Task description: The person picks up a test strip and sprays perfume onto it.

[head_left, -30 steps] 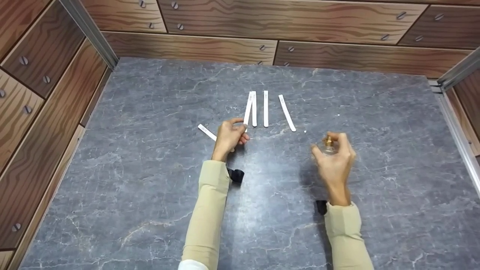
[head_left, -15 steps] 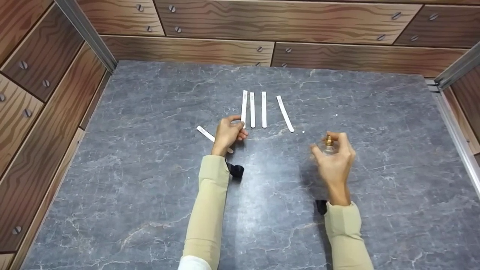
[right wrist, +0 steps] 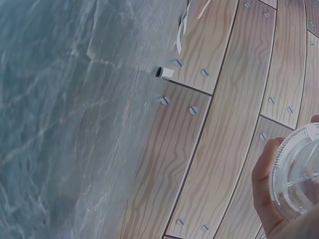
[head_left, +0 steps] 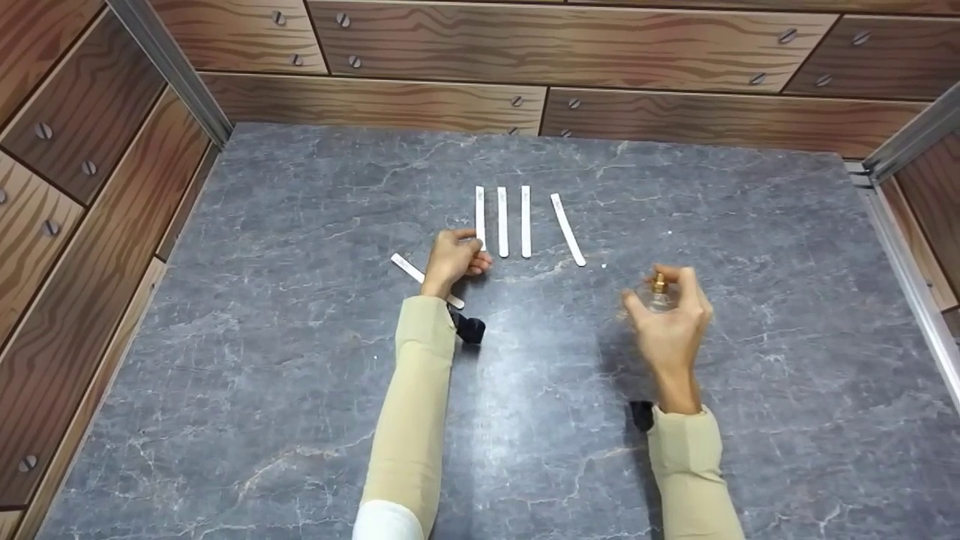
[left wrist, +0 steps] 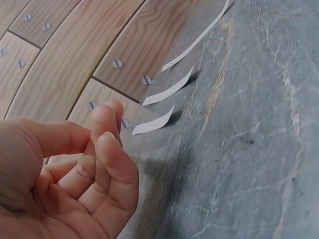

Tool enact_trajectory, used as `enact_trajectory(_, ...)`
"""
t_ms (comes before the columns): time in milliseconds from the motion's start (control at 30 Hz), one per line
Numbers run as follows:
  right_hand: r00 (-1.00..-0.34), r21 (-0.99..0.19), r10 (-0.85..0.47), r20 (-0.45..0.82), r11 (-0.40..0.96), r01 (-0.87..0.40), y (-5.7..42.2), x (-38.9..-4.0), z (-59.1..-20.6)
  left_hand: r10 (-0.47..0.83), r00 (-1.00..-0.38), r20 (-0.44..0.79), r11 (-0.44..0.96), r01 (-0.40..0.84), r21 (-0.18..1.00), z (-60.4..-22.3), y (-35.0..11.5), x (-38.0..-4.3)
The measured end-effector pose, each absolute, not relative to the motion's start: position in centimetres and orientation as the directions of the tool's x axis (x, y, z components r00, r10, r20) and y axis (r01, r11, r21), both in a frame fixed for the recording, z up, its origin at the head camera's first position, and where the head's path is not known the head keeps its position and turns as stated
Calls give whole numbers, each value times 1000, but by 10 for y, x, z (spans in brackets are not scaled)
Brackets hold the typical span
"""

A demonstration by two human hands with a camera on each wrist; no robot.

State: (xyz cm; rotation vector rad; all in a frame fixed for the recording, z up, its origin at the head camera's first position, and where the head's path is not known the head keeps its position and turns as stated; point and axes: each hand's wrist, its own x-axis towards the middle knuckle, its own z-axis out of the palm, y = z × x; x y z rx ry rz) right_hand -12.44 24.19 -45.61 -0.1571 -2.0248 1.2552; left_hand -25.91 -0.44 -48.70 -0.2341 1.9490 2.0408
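Observation:
In the head view, my left hand [head_left: 455, 259] pinches the lower end of a white perfume test strip [head_left: 480, 210], which points away from me. In the left wrist view, the thumb meets the fingertips and the fingers hide this strip. To its right lie two more strips [head_left: 503, 223], nearly parallel to it, then a slanted strip [head_left: 568, 229]. Another strip [head_left: 406, 266] lies partly beneath my left wrist. Off to the right, my right hand [head_left: 669, 322] grips a clear glass perfume bottle [head_left: 659, 300] with a gold neck. The bottle's ribbed round base [right wrist: 286, 184] shows in the right wrist view.
A grey marbled tabletop [head_left: 300, 375] lies under everything. Wood-patterned panels [head_left: 420, 97] stand at the back and left, and metal rails [head_left: 911, 270] run along the sides. Tiny white specks [head_left: 604, 265] dot the surface near the slanted strip.
The strip in my left hand was slanted, its top against its neighbour. It has swung left and now stands apart, nearly parallel. My right hand keeps the bottle in place.

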Motion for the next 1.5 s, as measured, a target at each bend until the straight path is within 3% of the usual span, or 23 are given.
enact_trajectory(500, -719, -810, 452, 528, 522, -267, 240, -124, -457, 21, -946, -324, 82, -322, 943, -489, -8, -265)
enact_trajectory(1000, -724, -813, 444, 528, 511, -280, 241, -125, -457, -30, -972, -233, 211, -234, 949, -484, -19, -241)
enact_trajectory(1500, -721, -816, 453, 525, 507, -276, 240, -125, -458, 40, -970, -239, 220, -225, 949, -486, -22, -217)
